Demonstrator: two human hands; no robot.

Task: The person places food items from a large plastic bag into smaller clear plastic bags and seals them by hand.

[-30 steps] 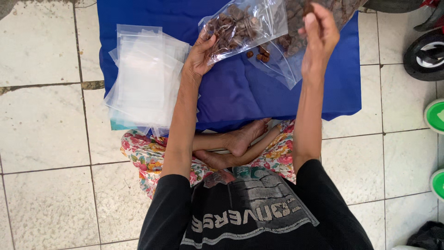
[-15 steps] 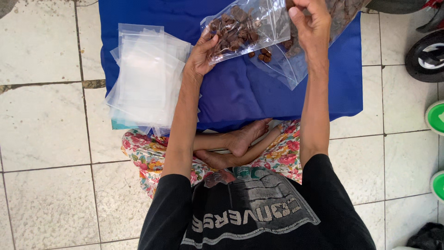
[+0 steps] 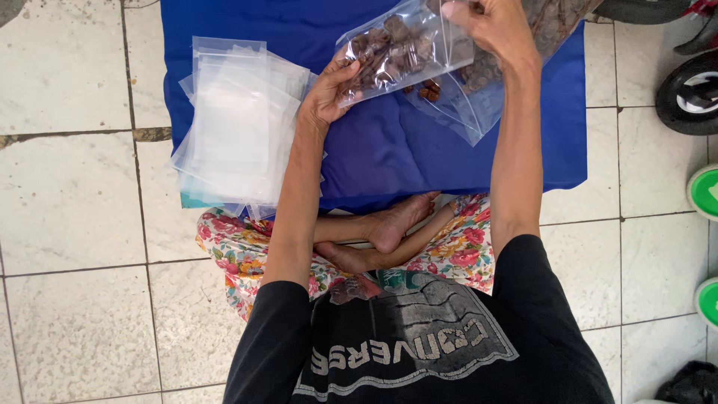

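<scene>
Holding a small clear bag (image 3: 400, 49) of brown pieces up over the blue cloth (image 3: 374, 142), the person sits cross-legged on the tiled floor (image 3: 82, 299). The left hand (image 3: 329, 93) cups the bag's lower left corner, fingers curled and pressed against the plastic. The right hand (image 3: 493, 30) grips the bag's upper right edge, fingers closed on it near the opening; whether the thumb pinches the seal itself is hidden by the hand.

Judging from this pose, doing the step well means keeping the bag's mouth higher than its bottom so the pieces stay settled in the left corner, keeping the left grip under the weight, and running the right fingers evenly along the top edge.

A second, larger clear bag (image 3: 467, 101) hangs just behind and below the first, touching it, with a few brown pieces (image 3: 428, 90) showing at its upper part; the two layers of plastic could be caught together. At the far right edge lies a heap of the same brown pieces (image 3: 557, 19). To the left on the cloth sits a stack of empty clear bags (image 3: 235, 127), well apart from the hands. At the right are a dark wheel (image 3: 692, 97) and two green round objects (image 3: 707, 191).
</scene>
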